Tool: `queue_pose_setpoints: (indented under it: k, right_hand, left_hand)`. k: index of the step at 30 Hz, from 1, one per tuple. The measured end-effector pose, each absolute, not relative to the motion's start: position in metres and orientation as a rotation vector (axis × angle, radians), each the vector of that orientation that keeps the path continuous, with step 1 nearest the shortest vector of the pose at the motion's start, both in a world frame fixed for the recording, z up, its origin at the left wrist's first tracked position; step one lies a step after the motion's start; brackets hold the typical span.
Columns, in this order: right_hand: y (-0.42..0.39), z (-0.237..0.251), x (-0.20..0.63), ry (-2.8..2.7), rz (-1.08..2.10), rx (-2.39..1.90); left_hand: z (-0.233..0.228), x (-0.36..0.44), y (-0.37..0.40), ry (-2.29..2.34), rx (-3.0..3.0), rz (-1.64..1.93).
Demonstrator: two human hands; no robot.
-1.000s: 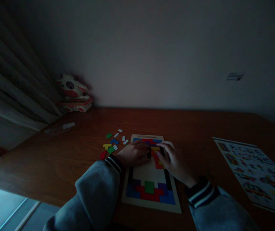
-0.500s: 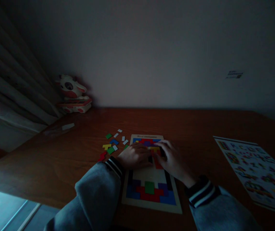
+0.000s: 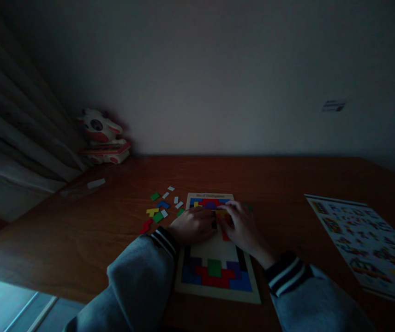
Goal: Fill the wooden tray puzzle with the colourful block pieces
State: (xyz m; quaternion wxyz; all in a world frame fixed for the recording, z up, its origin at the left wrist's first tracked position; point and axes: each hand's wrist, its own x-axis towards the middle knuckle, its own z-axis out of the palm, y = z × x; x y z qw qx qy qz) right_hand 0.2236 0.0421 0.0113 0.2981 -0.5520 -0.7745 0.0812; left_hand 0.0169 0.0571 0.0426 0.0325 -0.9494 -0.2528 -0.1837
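A pale wooden puzzle board (image 3: 253, 297) lies flat on the brown table in front of me, with coloured block pieces filling its near and far ends and a bare patch in the middle. My left hand (image 3: 192, 226) rests on the board's upper left part, fingers curled down onto the pieces. My right hand (image 3: 241, 226) lies beside it on the upper right part, its fingertips pressing a yellow piece (image 3: 221, 213). In the dim light I cannot tell whether either hand grips a piece. Loose puzzle pieces (image 3: 159, 207) lie scattered left of the board.
A printed pattern sheet (image 3: 360, 242) lies on the table at the right. A white and red toy (image 3: 102, 136) stands at the far left corner by the curtain (image 3: 14, 129). A small pale slip (image 3: 95, 183) lies near the table's left edge. The wall stands behind.
My right hand has slid up and left across the board, closer to the left hand. The left hand has barely shifted.
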Motion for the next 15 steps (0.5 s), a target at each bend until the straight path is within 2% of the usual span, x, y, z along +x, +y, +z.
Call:
queue_pose_setpoints:
  k: [15]
  right_hand:
    - [0.033, 0.018, 0.238, -2.148, 0.313, -1.299]
  left_hand:
    - [0.045, 0.017, 0.054, -0.931, -2.935, -0.438]
